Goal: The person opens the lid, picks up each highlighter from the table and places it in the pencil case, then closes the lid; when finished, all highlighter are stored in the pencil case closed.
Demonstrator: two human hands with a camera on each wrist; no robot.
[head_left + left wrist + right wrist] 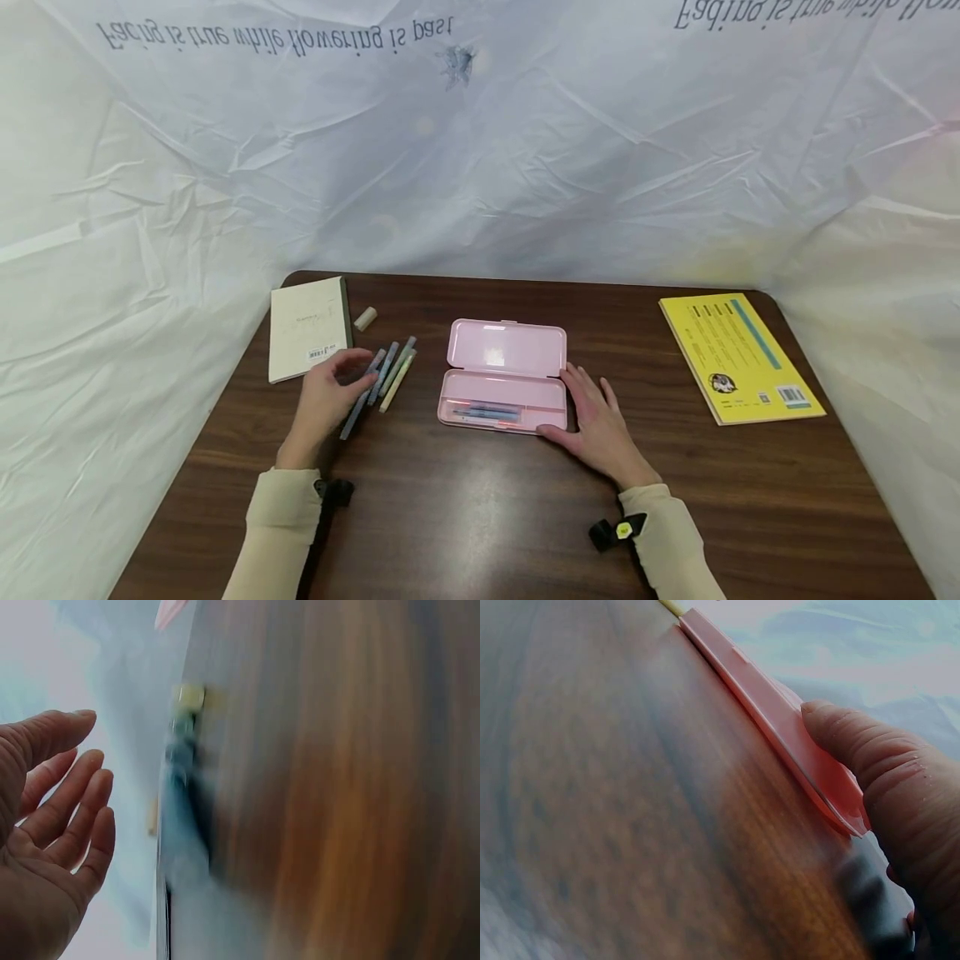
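I have left hand (324,406) loosely curved, right hand (602,431) spread, thumb out, both forearms (273,529) extended forward.

We see the right hand (911,799), its thumb (847,739) overlapping the near end of a pink plastic case (772,712) on the wood-grain tabletop (630,787); a yellow stick (671,607) shows past the far end, pale sheeting (862,652) behind.

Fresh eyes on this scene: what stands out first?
Probably the open pink pencil case mid-table, with slim pens inside and the right hand at its right end. Next, the bright yellow book at far right, then the left hand beside loose markers.
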